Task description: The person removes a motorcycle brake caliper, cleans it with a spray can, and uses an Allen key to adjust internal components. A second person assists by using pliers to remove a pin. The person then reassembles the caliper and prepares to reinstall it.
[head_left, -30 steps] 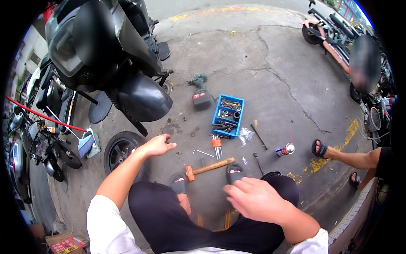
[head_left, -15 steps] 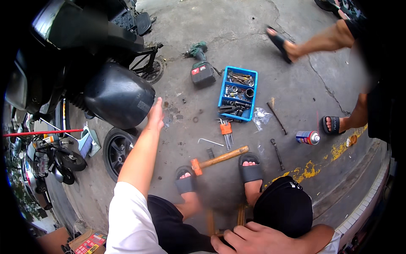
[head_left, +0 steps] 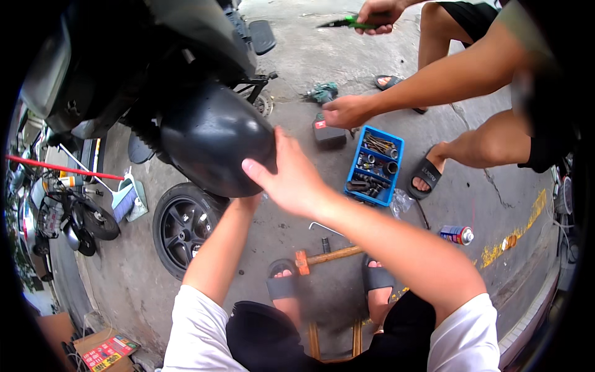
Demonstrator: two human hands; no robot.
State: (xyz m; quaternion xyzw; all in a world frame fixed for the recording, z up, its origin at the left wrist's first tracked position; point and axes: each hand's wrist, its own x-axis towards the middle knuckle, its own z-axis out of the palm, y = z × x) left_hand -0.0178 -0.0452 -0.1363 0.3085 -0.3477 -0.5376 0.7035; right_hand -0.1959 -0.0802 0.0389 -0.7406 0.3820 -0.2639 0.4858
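Note:
A black front fender (head_left: 214, 133) sticks out from the motorcycle at the upper left. My right hand (head_left: 285, 180) grips its front edge, thumb on the outer surface and fingers along the rim. My left hand (head_left: 250, 201) reaches underneath the fender, its fingers hidden by it. Below and left of the hands lies a black spoked wheel (head_left: 185, 230) with its tyre, off the motorcycle. A hammer (head_left: 331, 255) with an orange head and wooden handle rests by my feet, near a hex key (head_left: 323, 228).
A co-worker at the upper right holds green-handled pliers (head_left: 365, 23); their other hand (head_left: 351, 112) is over the cordless drill (head_left: 330, 133). A blue compartment tray (head_left: 400, 160) holds sockets and bits. A spray can (head_left: 457, 234) lies farther right. A broom and dustpan (head_left: 131, 197) stand left.
My right hand has come up from my lap onto the fender; my left has slipped under it. The co-worker has stepped closer and now reaches in with both arms.

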